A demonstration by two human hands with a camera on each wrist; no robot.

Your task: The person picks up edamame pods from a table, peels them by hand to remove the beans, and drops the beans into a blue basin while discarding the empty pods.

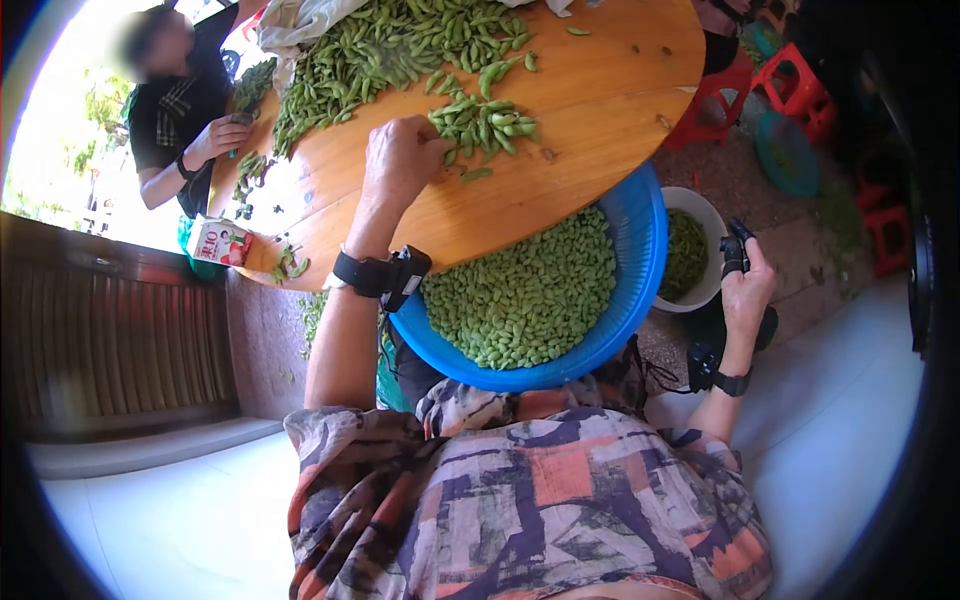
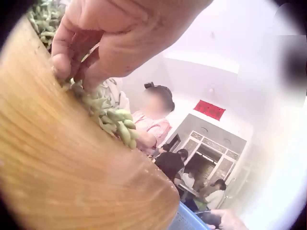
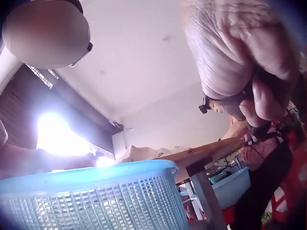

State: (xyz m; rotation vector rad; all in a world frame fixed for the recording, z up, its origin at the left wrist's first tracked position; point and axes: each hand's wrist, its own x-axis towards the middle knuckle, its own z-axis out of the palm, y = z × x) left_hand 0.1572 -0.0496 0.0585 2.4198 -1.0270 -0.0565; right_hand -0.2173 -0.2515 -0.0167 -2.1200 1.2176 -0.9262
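My left hand (image 1: 402, 160) is over the wooden table (image 1: 600, 100), at the left end of a small heap of green soybean pods (image 1: 485, 130). Its thumb and fingertips come together on a pod (image 2: 76, 88) at the heap's edge, partly hidden by the fingers. Below the table edge, a blue basket (image 1: 652, 230) holds many shelled green soybeans (image 1: 530, 290). To the basket's right, my right hand (image 1: 748, 285) is raised with bent fingers and black coverings (image 1: 734, 255) on some of them. I cannot tell whether it holds anything.
A large heap of pods (image 1: 390, 60) covers the far table, beside a pale cloth sack (image 1: 300, 25). A person (image 1: 165, 110) sits at the left, near a printed carton (image 1: 220, 242). Beside the basket stands a white tub (image 1: 712, 215) of green pods or husks. Red stools (image 1: 715, 110) stand behind.
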